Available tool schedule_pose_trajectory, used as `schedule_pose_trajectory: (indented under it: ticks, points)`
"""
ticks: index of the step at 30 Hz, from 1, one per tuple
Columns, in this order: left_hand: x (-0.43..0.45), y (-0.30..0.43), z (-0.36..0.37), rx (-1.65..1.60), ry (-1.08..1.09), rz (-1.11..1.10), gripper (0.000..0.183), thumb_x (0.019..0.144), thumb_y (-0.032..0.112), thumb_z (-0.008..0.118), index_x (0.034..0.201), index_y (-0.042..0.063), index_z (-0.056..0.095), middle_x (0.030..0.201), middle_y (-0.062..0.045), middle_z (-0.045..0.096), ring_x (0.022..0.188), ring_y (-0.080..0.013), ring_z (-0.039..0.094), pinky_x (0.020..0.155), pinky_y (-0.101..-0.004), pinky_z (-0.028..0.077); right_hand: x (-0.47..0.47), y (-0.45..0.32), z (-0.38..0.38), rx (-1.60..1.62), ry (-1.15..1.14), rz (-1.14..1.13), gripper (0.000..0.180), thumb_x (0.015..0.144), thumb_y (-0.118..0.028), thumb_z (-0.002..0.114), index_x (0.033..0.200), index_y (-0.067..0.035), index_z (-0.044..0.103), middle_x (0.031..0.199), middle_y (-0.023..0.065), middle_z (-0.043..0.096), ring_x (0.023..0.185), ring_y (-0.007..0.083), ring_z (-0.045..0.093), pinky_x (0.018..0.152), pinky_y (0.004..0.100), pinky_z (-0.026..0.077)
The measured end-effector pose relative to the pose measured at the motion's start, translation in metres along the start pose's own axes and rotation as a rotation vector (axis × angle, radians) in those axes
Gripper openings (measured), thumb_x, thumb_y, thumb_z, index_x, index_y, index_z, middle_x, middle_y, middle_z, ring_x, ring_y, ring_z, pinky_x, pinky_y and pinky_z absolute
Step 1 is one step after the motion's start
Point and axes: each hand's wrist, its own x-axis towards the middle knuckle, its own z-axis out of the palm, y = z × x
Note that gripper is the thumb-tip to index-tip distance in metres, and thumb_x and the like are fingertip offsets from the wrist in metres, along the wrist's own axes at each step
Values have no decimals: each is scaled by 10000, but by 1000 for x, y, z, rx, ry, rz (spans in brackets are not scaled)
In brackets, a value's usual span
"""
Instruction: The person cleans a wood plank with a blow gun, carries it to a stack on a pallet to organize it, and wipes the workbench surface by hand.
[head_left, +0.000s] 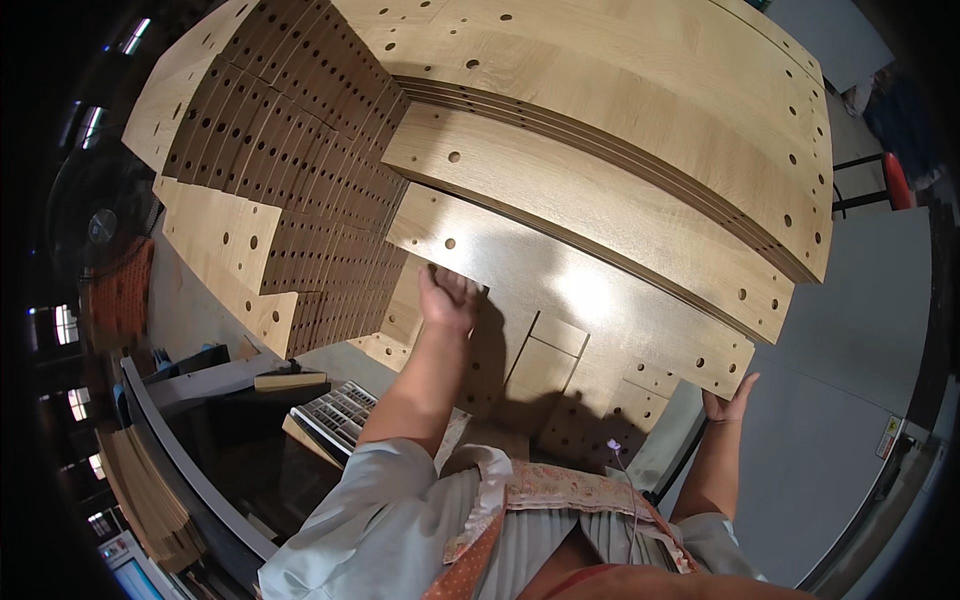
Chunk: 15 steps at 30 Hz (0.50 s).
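Note:
A long wood-grain furniture panel (540, 259) with drilled holes spans the space in front of me. My left hand (450, 296) grips its near edge toward the left end, palm up, with the fingertips hidden beneath. At the panel's right end, my right hand (729, 397) holds the near corner, thumb alongside the end and fingers under it. Just beyond lies another drilled panel (585, 180), and past that rises a layered stack of wider panels (600, 82). Shorter panels (551, 352) lie lower down, below the held one, partly in my shadow.
Tall stacks of drilled boards (300, 142) stand at the left. A keyboard (341, 412) sits at lower left, near a dark screen or cabinet (217, 427). Grey machine surface (840, 420) fills the right side. A fan (101, 225) and a red-backed chair (896, 180) are farther off.

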Motion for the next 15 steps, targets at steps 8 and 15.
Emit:
schedule_pose_trajectory:
  ticks: [8,15]
  points:
    - [16,-18,138,152,471,160,600,849,525,287,1249,87,382,1276,-95,402,1159,-298,386,964,-432,324,15,4,39,-47,209,75,716,819,-641,209,1336,-148,251,1358,27,304,1236,220,289,1020,377,229]
    - [16,-30,148,214,424,232,632,851,541,219,1282,96,342,1299,-99,374,1174,-310,367,968,-430,318,23,0,53,-116,265,70,677,835,-619,201,1329,-159,264,1345,18,323,1214,220,324,995,376,272]
